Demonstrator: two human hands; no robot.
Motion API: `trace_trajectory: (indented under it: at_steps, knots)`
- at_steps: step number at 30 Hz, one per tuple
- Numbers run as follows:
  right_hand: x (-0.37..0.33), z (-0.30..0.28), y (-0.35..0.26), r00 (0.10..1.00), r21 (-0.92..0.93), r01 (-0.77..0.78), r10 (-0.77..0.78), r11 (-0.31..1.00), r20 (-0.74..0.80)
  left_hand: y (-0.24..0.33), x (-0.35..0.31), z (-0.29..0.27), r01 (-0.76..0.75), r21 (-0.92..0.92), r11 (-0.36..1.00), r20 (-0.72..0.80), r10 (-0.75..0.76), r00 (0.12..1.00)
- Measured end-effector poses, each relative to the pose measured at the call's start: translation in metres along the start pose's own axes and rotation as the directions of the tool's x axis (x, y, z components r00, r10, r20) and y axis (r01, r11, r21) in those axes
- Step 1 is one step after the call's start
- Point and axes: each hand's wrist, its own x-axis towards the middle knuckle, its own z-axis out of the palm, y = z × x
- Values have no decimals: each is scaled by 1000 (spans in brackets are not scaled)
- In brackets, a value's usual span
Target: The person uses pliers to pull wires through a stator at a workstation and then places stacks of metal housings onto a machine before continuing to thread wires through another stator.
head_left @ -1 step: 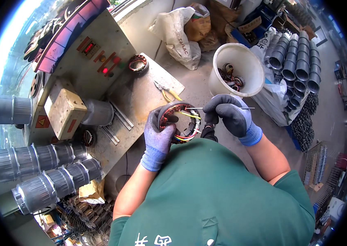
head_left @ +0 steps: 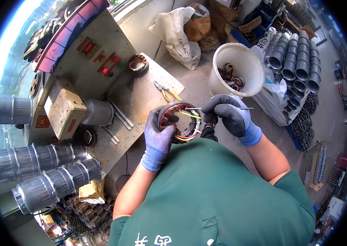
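My gloved left hand [head_left: 160,133] is wrapped round the left side of a ring-shaped motor stator [head_left: 170,108] just above my lap. Red windings line its inside, and yellow, red and white leads run along its right side. My right hand [head_left: 231,114], also gloved, pinches a thin metal rod [head_left: 245,108] held roughly level. The rod's left end reaches the stator's upper inner edge; whether it touches a winding is too small to tell. Cutting pliers with yellow handles [head_left: 170,95] lie on the bench corner, just beyond the stator.
The bench [head_left: 157,74] bears another stator [head_left: 138,64], metal rods [head_left: 121,115] and a control box [head_left: 99,53] with lit lamps. A white bucket [head_left: 255,74] with stators inside stands ahead to the right. Grey motor housings [head_left: 58,180] are stacked left; more housings [head_left: 302,61] lie far right.
My right hand and the rod have shifted very slightly to the left. The left hand and the stator look unmoved.
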Motion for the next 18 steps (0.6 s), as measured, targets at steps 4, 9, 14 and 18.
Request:
trace_trajectory:
  at_steps: [4,9,14,18]
  knots:
    - [2,0,6,1000,-11,8,-8,1000,29,1,-1,1,-25,20,999,19,25,1000]
    - [1,1,7,999,-3,19,-19,1000,31,0,-1,1,-35,24,999,26,35,999]
    - [2,3,4,999,1,-13,13,1000,39,-1,-1,0,-15,31,999,35,14,999]
    - [1,7,4,988,70,83,-91,994,127,-10,2,-1,-89,30,996,16,89,996]
